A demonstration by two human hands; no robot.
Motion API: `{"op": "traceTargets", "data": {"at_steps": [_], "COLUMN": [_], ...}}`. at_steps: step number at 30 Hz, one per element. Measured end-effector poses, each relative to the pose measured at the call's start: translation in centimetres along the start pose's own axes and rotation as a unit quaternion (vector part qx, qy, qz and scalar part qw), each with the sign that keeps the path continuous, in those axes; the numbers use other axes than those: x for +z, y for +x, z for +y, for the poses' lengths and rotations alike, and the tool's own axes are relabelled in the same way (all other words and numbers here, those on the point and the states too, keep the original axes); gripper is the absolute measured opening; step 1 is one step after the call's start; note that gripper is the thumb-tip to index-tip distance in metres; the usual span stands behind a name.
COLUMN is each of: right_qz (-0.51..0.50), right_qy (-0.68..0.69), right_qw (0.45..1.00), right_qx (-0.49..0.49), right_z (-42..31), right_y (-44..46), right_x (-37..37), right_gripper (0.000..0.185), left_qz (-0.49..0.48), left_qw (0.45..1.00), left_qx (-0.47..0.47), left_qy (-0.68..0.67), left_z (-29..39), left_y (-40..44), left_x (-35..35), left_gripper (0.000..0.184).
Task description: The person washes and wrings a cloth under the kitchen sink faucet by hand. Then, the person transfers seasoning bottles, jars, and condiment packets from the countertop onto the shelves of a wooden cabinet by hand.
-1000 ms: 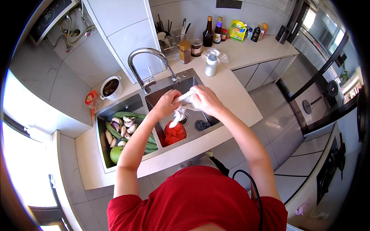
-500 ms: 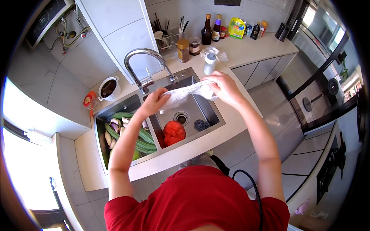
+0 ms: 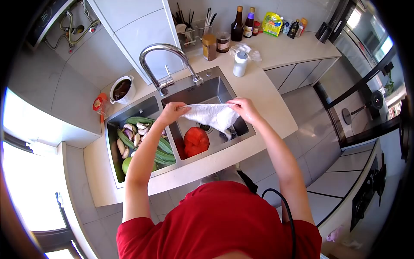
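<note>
The left hand (image 3: 171,113) and right hand (image 3: 245,110), each grip pinching a corner, suspend a white cloth (image 3: 211,115), top edge straightened, lower folds unsmoothed, above the right basin (image 3: 224,93).

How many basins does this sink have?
2. The left basin holds the vegetables; the right basin, partly behind the white cloth, holds a red item and a dark scrubber. No others show.

Marbled tiles (image 3: 88,80) line the walls beside a bright window (image 3: 30,172).
</note>
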State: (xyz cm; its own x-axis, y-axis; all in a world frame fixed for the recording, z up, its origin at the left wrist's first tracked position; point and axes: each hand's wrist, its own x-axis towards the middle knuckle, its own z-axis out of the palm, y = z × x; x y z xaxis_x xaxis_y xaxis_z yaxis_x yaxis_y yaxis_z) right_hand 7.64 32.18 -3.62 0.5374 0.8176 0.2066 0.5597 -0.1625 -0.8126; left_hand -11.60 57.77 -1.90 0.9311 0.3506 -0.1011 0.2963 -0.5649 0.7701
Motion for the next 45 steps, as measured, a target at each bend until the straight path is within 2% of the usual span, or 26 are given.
{"op": "traceTargets", "data": {"at_steps": [4, 7, 9, 11, 12, 13, 14, 15, 17, 20, 28, 29, 31, 32, 33, 34, 35, 36, 37, 38, 39, 41, 42, 43, 44, 45], "right_qz": [-0.070, -0.086, -0.197, -0.308, -0.381, -0.382, -0.210, -0.028, -0.010, -0.061, -0.071, -0.072, -0.091, -0.080, -0.080, -0.057, -0.027, -0.009, -0.008, -0.028, -0.044, -0.034, -0.052, -0.066, -0.036, -0.011], "right_qy": [0.042, 0.030, -0.045, 0.004, -0.095, -0.094, -0.177, -0.253, -0.327, -0.315, -0.321, -0.321, -0.075, 0.252, 0.252, 0.569, 0.812, 0.829, 0.829, 0.838, 0.848, 0.835, 0.722, 0.584, 0.451, 0.235], "right_qw": [0.997, 0.996, 0.979, 0.951, 0.917, 0.917, 0.961, 0.966, 0.941, 0.945, 0.941, 0.941, 0.993, 0.952, 0.952, 0.793, 0.533, 0.528, 0.529, 0.514, 0.495, 0.504, 0.646, 0.766, 0.859, 0.963], "right_qx": [0.007, 0.009, 0.023, 0.043, 0.064, 0.068, 0.018, -0.034, -0.088, -0.069, -0.077, -0.079, -0.007, 0.155, 0.157, 0.212, 0.237, 0.184, 0.182, 0.182, 0.185, 0.217, 0.243, 0.260, 0.238, 0.129], "right_z": [-0.1, -2.7, -3.6, -2.2, -2.4, -2.3, -2.0, -2.2, -3.9, -0.4, 1.2, 1.8, 1.6, 0.6, 0.9, 1.5, 2.1, 2.4, 2.9, 3.5, 3.1, 3.1, 3.3, 2.7, 1.8, 2.5], "right_y": [0.2, -2.1, -5.2, -9.7, -11.3, -12.0, -12.2, -12.4, -11.7, -13.8, -14.8, -15.1, -14.2, -13.8, -14.2, -14.6, -14.6, -15.7, -15.6, -15.2, -15.4, -15.4, -15.0, -14.3, -14.0, -14.1], "right_x": [-1.3, -3.3, -3.8, -2.6, -2.1, -0.9, 1.4, 3.6, 7.1, 12.7, 13.2, 13.0, 11.6, 10.4, 10.5, 10.6, 10.8, 12.0, 12.0, 11.8, 11.7, 11.0, 10.9, 10.6, 10.7, 11.8], "right_gripper": [0.020, 0.020, 0.024, 0.027, 0.036, 0.036, 0.039, 0.043, 0.051, 0.054, 0.054, 0.054, 0.051, 0.052, 0.052, 0.053, 0.055, 0.059, 0.059, 0.059, 0.059, 0.055, 0.051, 0.047, 0.040, 0.040], "left_qz": [0.007, 0.035, 0.041, -0.114, -0.193, -0.178, -0.060, 0.060, 0.125, 0.092, 0.072, 0.038, 0.008, -0.039, -0.080, -0.139, -0.139, -0.149, -0.156, -0.158, -0.161, -0.169, -0.156, -0.160, -0.087, -0.003], "left_qw": [1.000, 0.988, 0.961, 0.963, 0.961, 0.967, 0.979, 0.975, 0.956, 0.957, 0.957, 0.963, 0.966, 0.991, 0.880, 0.704, 0.704, 0.583, 0.447, 0.444, 0.444, 0.494, 0.552, 0.555, 0.755, 0.899], "left_qx": [0.018, 0.139, 0.234, 0.184, 0.153, 0.147, 0.141, 0.134, 0.133, 0.121, 0.128, 0.122, 0.122, 0.013, -0.100, -0.148, -0.147, -0.144, -0.138, -0.140, -0.145, -0.192, -0.209, -0.203, -0.135, -0.058], "left_qy": [-0.016, 0.048, 0.139, 0.160, 0.128, 0.103, 0.134, 0.164, 0.230, 0.247, 0.250, 0.237, 0.226, -0.124, -0.458, -0.681, -0.681, -0.786, -0.870, -0.871, -0.869, -0.831, -0.792, -0.791, -0.635, -0.435], "left_z": [0.7, 2.5, 3.0, 2.2, 3.6, 2.8, 2.3, 2.4, 2.8, -0.8, -2.6, -3.2, -2.9, -2.4, -1.6, -0.7, -1.3, -2.4, -2.9, -3.5, -3.6, -3.6, -3.5, -2.7, -1.8, -0.8], "left_y": [-0.6, -3.3, -7.3, -11.5, -13.2, -13.7, -13.5, -13.1, -12.2, -12.7, -14.1, -14.3, -13.4, -12.9, -12.8, -12.5, -12.7, -13.1, -13.4, -13.3, -13.1, -12.6, -12.3, -12.2, -12.4, -12.7], "left_x": [-1.1, -0.8, 1.1, 4.0, 4.6, 6.1, 8.2, 10.3, 13.9, 19.1, 19.6, 19.2, 17.7, 16.8, 15.9, 15.5, 16.1, 17.2, 17.9, 18.3, 17.9, 17.6, 17.4, 17.2, 17.4, 17.6], "left_gripper": [0.027, 0.022, 0.019, 0.025, 0.028, 0.039, 0.044, 0.050, 0.058, 0.053, 0.053, 0.052, 0.050, 0.051, 0.052, 0.058, 0.058, 0.060, 0.063, 0.067, 0.067, 0.067, 0.062, 0.062, 0.058, 0.054]}}
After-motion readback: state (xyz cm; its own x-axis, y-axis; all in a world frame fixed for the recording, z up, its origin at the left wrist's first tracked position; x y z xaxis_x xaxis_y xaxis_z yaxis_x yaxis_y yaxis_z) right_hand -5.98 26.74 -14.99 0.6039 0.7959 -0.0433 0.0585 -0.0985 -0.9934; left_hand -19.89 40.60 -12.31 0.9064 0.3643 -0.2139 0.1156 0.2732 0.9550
